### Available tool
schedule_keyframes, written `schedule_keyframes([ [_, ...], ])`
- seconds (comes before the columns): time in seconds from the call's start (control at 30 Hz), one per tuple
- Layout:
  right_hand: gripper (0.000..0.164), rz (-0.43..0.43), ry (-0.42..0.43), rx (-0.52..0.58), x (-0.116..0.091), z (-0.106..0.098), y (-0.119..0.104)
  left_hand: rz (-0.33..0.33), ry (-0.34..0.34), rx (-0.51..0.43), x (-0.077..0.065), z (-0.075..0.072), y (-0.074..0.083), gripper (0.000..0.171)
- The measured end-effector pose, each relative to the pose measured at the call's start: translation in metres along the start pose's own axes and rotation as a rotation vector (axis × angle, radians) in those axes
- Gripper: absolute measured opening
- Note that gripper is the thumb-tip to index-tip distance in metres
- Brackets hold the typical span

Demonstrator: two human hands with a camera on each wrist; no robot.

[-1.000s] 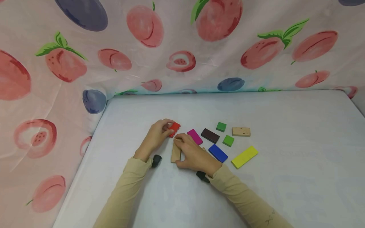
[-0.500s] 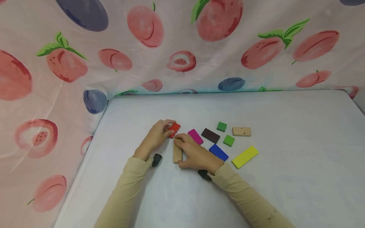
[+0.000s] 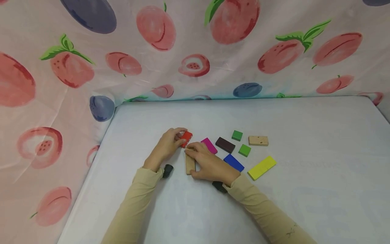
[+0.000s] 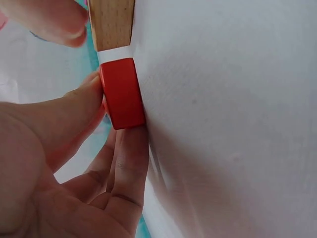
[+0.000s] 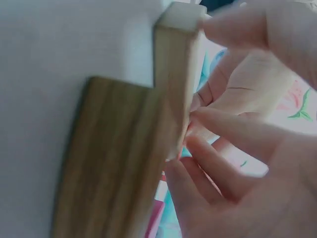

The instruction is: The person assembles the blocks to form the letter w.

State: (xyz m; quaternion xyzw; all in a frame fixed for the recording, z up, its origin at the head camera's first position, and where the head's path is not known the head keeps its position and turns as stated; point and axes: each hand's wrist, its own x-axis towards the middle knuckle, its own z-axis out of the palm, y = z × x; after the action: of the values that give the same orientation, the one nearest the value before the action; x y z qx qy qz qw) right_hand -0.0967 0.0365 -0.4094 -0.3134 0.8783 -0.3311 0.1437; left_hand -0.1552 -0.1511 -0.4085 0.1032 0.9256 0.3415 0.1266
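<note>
My left hand [image 3: 167,145] pinches a red block [image 3: 187,138] with pale dots along its edge, thumb on one face and fingers at its far end. The left wrist view shows that red block [image 4: 123,94] standing close to the end of a plain wooden block [image 4: 113,22], with a narrow gap between them. My right hand [image 3: 211,166] spans the long wooden block [image 3: 190,162], thumb at its near end and fingertips at its far end. In the right wrist view, a second wooden block [image 5: 109,163] fills the foreground; from the head it is hidden under my right hand.
Right of my hands lie a magenta block [image 3: 209,145], a dark brown block [image 3: 225,145], a blue block [image 3: 234,163], two green squares [image 3: 244,150], a yellow block [image 3: 262,168] and a speckled wooden block [image 3: 258,141]. Fruit-printed cloth [image 3: 195,44] borders the white table [image 3: 320,152].
The long wooden block has shifted slightly to the right and straightened a little under my right hand. My left hand and the red block stay nearly still.
</note>
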Motion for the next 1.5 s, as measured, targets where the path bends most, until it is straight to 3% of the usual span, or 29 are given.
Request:
schedule_keyframes([
  [0.23,0.054,0.112,0.148,0.037,0.001,0.005,-0.002,0.01,0.005,-0.011,0.0,0.0,-0.001,0.043],
  [0.57,0.063,0.231,0.157,0.079,0.006,0.011,-0.006,0.009,0.02,-0.031,-0.001,0.001,-0.002,0.043],
  [0.8,0.061,0.241,0.145,0.098,0.007,0.01,-0.006,0.007,0.029,-0.036,0.0,0.0,-0.003,0.043],
  [1.2,0.059,0.182,0.133,0.103,0.008,0.007,-0.003,-0.006,0.035,-0.046,0.0,0.0,-0.003,0.042],
  [1.5,0.059,0.197,0.106,0.126,0.008,0.007,-0.004,-0.081,0.096,-0.043,-0.002,0.0,-0.002,0.041],
])
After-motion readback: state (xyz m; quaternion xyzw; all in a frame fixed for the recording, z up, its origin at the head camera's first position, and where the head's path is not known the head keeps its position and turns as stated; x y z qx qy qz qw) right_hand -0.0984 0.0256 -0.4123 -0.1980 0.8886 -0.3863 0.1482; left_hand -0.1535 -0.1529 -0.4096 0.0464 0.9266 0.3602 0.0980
